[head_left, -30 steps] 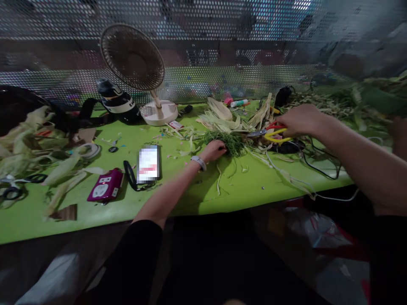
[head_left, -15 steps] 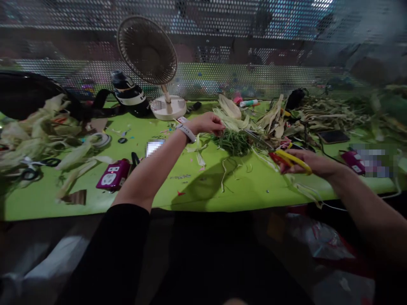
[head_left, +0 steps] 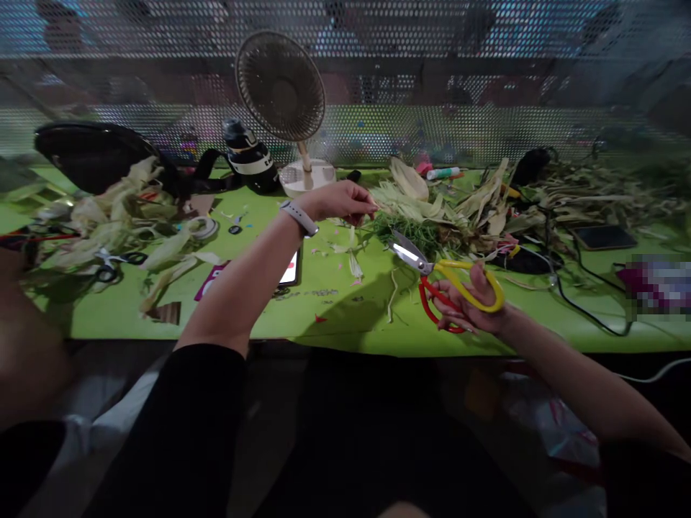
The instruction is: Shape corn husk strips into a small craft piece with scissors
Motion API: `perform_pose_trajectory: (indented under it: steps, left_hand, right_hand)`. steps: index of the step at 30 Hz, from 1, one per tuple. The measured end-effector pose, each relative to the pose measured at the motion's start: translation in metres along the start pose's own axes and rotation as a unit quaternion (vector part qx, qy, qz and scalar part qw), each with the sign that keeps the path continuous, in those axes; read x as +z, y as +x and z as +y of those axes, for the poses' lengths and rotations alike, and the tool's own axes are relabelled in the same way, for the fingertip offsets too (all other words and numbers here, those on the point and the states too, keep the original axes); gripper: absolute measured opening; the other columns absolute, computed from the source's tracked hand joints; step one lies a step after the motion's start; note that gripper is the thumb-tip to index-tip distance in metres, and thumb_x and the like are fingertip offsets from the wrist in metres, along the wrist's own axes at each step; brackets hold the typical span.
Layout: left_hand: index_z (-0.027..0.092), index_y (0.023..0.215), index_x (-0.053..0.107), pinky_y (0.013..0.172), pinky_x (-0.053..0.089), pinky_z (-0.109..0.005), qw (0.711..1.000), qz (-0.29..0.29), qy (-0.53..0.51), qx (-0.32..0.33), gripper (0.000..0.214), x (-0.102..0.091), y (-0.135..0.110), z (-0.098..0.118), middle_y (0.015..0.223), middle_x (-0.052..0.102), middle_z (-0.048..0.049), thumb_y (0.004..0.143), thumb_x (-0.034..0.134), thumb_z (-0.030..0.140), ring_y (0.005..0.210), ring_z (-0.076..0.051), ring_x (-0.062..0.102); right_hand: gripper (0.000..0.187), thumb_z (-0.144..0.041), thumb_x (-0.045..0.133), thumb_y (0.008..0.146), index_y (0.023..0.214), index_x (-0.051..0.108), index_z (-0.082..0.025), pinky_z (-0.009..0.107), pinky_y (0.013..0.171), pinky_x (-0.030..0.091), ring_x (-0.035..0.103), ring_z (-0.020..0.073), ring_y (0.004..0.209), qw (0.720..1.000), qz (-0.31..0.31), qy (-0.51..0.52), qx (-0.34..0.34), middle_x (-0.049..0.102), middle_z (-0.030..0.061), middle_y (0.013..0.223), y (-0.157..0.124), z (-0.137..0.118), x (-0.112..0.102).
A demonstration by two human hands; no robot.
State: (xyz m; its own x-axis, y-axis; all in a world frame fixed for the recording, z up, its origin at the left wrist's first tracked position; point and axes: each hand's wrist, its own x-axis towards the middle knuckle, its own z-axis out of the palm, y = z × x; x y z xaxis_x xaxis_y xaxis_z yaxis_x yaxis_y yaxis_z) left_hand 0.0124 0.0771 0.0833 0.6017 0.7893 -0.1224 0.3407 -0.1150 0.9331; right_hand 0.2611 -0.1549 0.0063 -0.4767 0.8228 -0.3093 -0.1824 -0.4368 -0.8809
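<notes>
While clasping scissors by spread red and yellow handles, holds the right hand palm-up, with thumb in the yellow loop and blades pointing at the near side of the greens. Pinches fingertips of the left hand together at the edge of the husks; cannot tell whether on a strand. Has greens and husks heaped on the table.
</notes>
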Motion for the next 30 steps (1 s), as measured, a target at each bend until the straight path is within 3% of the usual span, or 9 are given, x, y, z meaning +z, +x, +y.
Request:
perform_pose_trajectory:
  steps: [9,14,20,26,30]
  left_hand:
    - [0.016,0.079,0.072,0.068,0.052,-0.028,0.986,-0.124,0.114,-0.005,0.016,-0.007,-0.016,-0.005,0.068,0.068,-0.0037,0.084,0.065,0.030,0.063,-0.010,0.063]
    - [0.016,0.080,0.071,0.070,0.052,-0.029,0.986,-0.119,0.110,-0.025,0.018,-0.006,-0.024,-0.009,0.071,0.069,-0.0047,0.085,0.063,0.032,0.065,-0.011,0.064]
    - [0.017,0.082,0.072,0.072,0.053,-0.029,0.987,-0.115,0.104,-0.032,0.017,-0.004,-0.031,-0.015,0.072,0.069,-0.0044,0.085,0.062,0.030,0.067,-0.012,0.065]
    - [0.015,0.078,0.069,0.068,0.052,-0.027,0.988,-0.117,0.086,-0.042,0.016,-0.001,-0.034,-0.017,0.067,0.068,-0.0040,0.086,0.062,0.027,0.063,-0.011,0.064]
    - [0.014,0.077,0.068,0.065,0.051,-0.025,0.989,-0.120,0.079,-0.046,0.016,0.002,-0.035,-0.018,0.064,0.067,-0.0036,0.085,0.064,0.027,0.059,-0.010,0.062]
  right_hand:
    - [0.077,-0.093,0.042,0.068,0.090,0.057,-0.020,0.035,0.057,0.058,0.036,0.0068,0.028,0.998,0.051,0.000,-0.046,0.053,-0.0076,0.053,0.033,-0.008,0.023]
    - [0.076,-0.095,0.042,0.063,0.079,0.055,-0.021,0.033,0.053,0.056,0.034,0.0062,0.027,0.998,0.045,-0.019,-0.042,0.050,-0.0082,0.048,0.045,-0.014,0.032]
    - [0.069,-0.091,0.042,0.070,0.079,0.053,-0.023,0.033,0.049,0.052,0.031,0.0074,0.027,0.995,0.088,-0.030,-0.041,0.047,-0.0084,0.045,0.050,-0.016,0.036]
    - [0.072,-0.095,0.043,0.063,0.080,0.052,-0.025,0.034,0.047,0.049,0.031,0.0079,0.026,0.995,0.088,-0.045,-0.025,0.048,-0.0086,0.046,0.053,-0.015,0.038]
    - [0.064,-0.087,0.048,0.070,0.082,0.053,-0.025,0.033,0.048,0.049,0.030,0.0080,0.026,0.995,0.089,-0.045,-0.027,0.046,-0.0089,0.045,0.055,-0.015,0.040]
